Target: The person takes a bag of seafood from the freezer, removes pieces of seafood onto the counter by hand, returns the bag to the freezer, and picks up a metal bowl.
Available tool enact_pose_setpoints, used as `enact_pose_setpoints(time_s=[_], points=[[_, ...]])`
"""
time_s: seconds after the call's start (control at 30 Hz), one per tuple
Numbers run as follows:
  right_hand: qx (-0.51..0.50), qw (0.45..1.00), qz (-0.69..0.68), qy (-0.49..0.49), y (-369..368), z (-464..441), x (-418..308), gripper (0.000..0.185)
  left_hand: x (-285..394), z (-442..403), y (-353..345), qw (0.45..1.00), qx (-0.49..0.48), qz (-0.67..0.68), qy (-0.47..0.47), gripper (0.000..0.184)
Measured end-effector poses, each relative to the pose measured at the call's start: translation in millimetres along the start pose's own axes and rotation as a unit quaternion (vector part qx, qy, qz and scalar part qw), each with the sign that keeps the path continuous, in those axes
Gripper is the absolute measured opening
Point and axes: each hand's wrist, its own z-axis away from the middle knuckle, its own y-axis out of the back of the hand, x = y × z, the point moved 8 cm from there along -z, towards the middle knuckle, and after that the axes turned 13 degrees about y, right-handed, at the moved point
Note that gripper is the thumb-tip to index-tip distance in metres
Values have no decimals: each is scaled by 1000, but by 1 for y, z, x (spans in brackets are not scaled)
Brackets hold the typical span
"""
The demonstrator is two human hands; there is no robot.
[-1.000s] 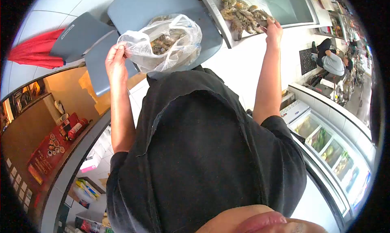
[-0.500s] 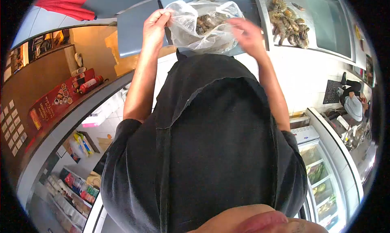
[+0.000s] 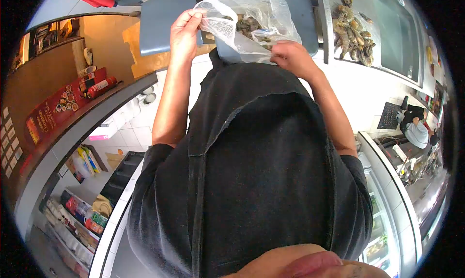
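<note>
A clear plastic bag (image 3: 283,23) rests on a blue-grey surface at the top of the view, its mouth facing me. Inside it lie several rough, brown-grey shells (image 3: 248,27) that look like oysters, partly veiled by the plastic. My left hand (image 3: 185,30) pinches the bag's left rim between thumb and fingers. At the lower right rim, my right hand (image 3: 293,58) has its fingers curled closed on the plastic. The bag's far side and bottom are hidden.
More oyster-like shells (image 3: 353,35) are heaped on a metal counter beside a basin (image 3: 399,40) at right. A blue-grey panel (image 3: 168,23) stands left of the bag. A seated person (image 3: 415,130) is far right. A fire extinguisher (image 3: 101,87) lies left.
My right hand was blurred and spread beside the bag; now it is closed on the lower right rim. The bag has been drawn taller and wider. My left hand keeps its hold.
</note>
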Motion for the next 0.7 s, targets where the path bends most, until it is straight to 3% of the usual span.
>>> enact_pose_setpoints(time_s=[0.07,0.17,0.27,0.37,0.47,0.57,0.7], points=[[-27,999,-36,16,5,4,-5,13,3,1,2,1000,-9,-4,-4,12],[67,992,-109,23,20,-13,-6,18,0,2,2,999,-34,-17,0,12],[80,990,-117,11,-1,-71,2,30,-6,3,-4,998,-49,-38,13,12],[102,995,18,18,-61,-94,57,29,-2,3,-7,997,-49,-57,10,12],[-81,956,183,-212,-52,-50,95,44,4,4,7,997,-49,-58,3,13],[-144,950,161,-224,-50,-25,87,25,-4,7,22,999,-37,-34,12,13],[0,991,73,-115,-57,-56,44,28,-5,8,19,999,-38,0,17,13]])
